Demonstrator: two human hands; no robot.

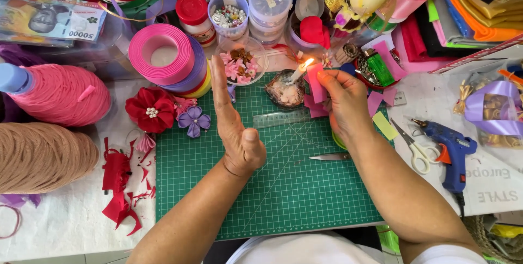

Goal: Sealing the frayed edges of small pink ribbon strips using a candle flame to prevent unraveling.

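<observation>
Right hand (344,100) raised, fingers pinched on a pink ribbon piece (316,88), its edge at the candle (297,72) flame just left. Left hand (234,128) stands flat, fingers together, empty, edge-on above the green mat (283,182). Scissors (414,147) lie right on the counter (65,220).

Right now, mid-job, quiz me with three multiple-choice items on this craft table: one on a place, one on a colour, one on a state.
1. Where does the blue glue gun lie?
A. right of the green cutting mat
B. on the mat
C. left of the mat

2. What colour is the ribbon piece in the right hand?
A. purple
B. pink
C. yellow

3. What state is the candle in?
A. unlit
B. lit
C. lying flat

Answers: 1 A, it rests on the white surface beyond the mat's right edge. 2 B, the piece pinched by the fingers is pink. 3 B, a flame shows at its tip; the left hand stands open beside it.
</observation>
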